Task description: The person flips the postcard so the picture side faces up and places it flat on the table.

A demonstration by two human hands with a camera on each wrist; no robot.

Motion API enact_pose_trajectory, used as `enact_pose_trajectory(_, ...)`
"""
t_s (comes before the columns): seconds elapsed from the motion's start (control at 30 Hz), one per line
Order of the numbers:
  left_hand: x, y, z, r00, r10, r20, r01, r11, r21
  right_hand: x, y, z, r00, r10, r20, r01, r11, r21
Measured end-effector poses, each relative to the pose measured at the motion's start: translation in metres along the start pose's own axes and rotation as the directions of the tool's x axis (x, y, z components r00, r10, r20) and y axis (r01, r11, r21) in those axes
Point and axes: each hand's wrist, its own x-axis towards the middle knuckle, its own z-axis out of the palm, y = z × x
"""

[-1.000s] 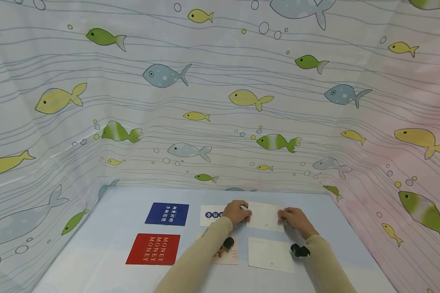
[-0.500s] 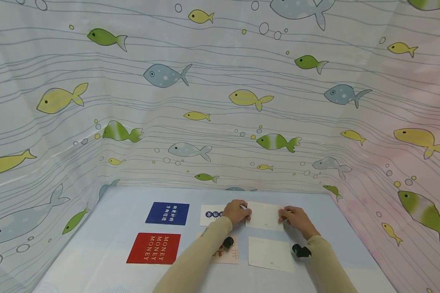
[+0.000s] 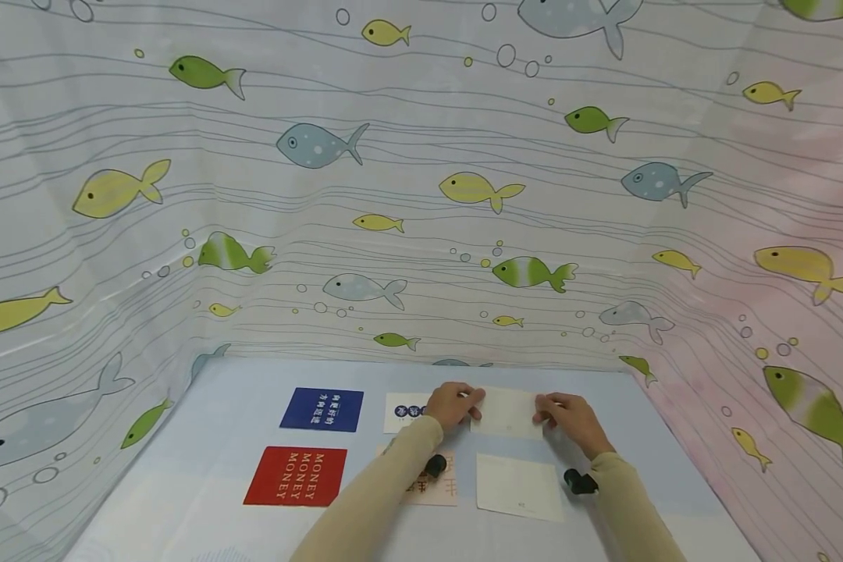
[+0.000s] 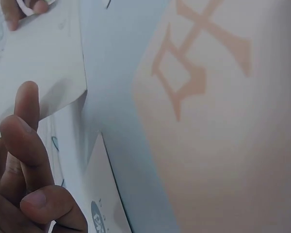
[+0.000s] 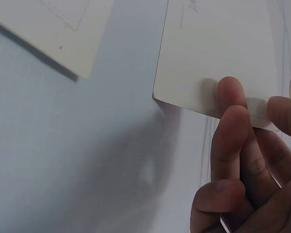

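Note:
A plain white card (image 3: 509, 414) lies across the back right of the table between both hands. My left hand (image 3: 453, 407) pinches its left edge, with the index finger reaching onto its face. At the right edge my right hand (image 3: 572, 421) pinches the card; in the right wrist view, fingertips (image 5: 230, 94) overlap the card (image 5: 203, 53) and the thumb side is partly cut off. A second white card (image 3: 518, 485) lies just in front. Beside my left hand is a white card with blue circles (image 3: 402, 410), partly covered by that hand.
A blue card (image 3: 321, 410) and a red card (image 3: 297, 476) lettered MONEY lie at the left. A pale card with orange characters (image 3: 449, 490) sits under my left forearm. Behind the table hangs a fish-patterned curtain (image 3: 421, 234).
Both hands stay at the card's edges. The left index finger has extended slightly rightward over the card, and the card's near edge has shifted slightly away. The other cards have not moved.

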Motion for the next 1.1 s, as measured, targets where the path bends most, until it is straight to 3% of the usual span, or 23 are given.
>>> enact_pose_trajectory(0.43,0.009,-0.006,-0.001,0.999,0.001,-0.033,0.001,0.999,0.053,0.0,-0.002,-0.004,1.0,-0.023,0.0,0.023,0.998,0.056)
enact_pose_trajectory(0.73,0.0,0.008,-0.009,0.997,0.055,-0.057,-0.049,0.992,0.116,-0.001,-0.005,-0.005,0.999,-0.047,-0.011,0.048,0.996,0.078)
enact_pose_trajectory(1.1,-0.008,0.011,-0.017,0.989,0.15,-0.012,-0.145,0.971,0.191,-0.007,-0.003,-0.01,0.993,-0.115,0.029,0.113,0.99,0.081)
